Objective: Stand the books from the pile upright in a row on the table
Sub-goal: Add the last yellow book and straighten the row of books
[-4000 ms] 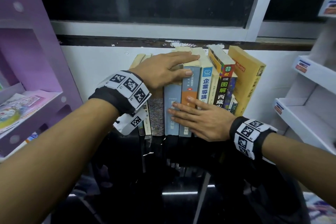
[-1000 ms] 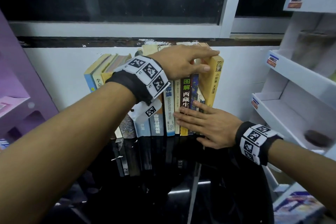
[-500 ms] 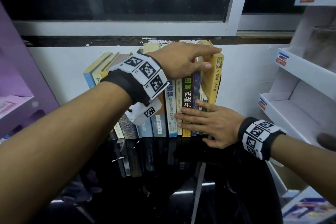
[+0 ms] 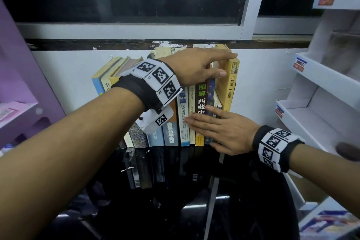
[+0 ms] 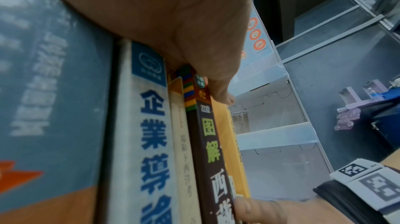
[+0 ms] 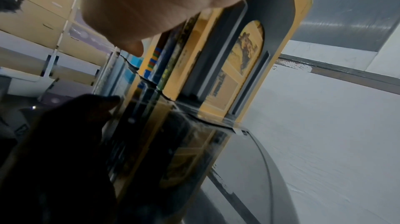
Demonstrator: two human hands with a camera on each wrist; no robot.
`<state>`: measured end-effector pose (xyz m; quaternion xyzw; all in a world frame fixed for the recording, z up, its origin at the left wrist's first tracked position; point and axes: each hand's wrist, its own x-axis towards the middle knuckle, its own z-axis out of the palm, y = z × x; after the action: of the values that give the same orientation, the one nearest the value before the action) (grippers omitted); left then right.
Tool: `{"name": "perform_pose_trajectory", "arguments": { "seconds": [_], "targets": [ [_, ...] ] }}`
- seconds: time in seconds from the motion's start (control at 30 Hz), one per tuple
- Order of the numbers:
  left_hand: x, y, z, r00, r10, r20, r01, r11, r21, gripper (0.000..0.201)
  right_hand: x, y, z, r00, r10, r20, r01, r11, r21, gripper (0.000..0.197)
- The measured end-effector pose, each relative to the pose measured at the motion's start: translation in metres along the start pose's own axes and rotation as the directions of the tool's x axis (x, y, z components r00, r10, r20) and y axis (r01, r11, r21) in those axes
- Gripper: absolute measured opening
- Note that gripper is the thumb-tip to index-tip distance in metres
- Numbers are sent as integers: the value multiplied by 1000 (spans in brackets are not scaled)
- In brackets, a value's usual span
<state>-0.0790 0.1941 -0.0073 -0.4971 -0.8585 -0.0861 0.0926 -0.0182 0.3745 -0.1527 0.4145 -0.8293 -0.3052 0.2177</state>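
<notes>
A row of books stands spine-out on the black glossy table against the white wall. My left hand lies over the tops at the row's right end. Its fingers reach onto the yellow book and its thumb rests beside the brown book. My right hand presses flat, fingers straight, on the lower spines of the right-hand books. The books at the left end lean leftward. In the right wrist view the yellow book's cover stands upright on the table edge.
A white shelf unit stands close on the right, and a purple shelf on the left. A dark window sill runs just above the books. A magazine lies at the lower right.
Since four seconds ago my left hand has moved right along the tops to the yellow book, which leaned then and stands straight now. Over the last second both hands have barely shifted.
</notes>
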Motion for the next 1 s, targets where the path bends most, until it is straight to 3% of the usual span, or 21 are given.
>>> {"name": "perform_pose_trajectory", "arguments": {
  "seconds": [0.43, 1.0],
  "targets": [
    [4, -6, 0, 999, 13, 30, -13, 1000, 10, 63, 2, 1, 9, 1000, 25, 17, -25, 1000, 3, 78],
    [1, -4, 3, 995, 85, -51, -81, 994, 71, 62, -4, 2, 8, 999, 45, 28, -43, 997, -65, 76]
  ]
}}
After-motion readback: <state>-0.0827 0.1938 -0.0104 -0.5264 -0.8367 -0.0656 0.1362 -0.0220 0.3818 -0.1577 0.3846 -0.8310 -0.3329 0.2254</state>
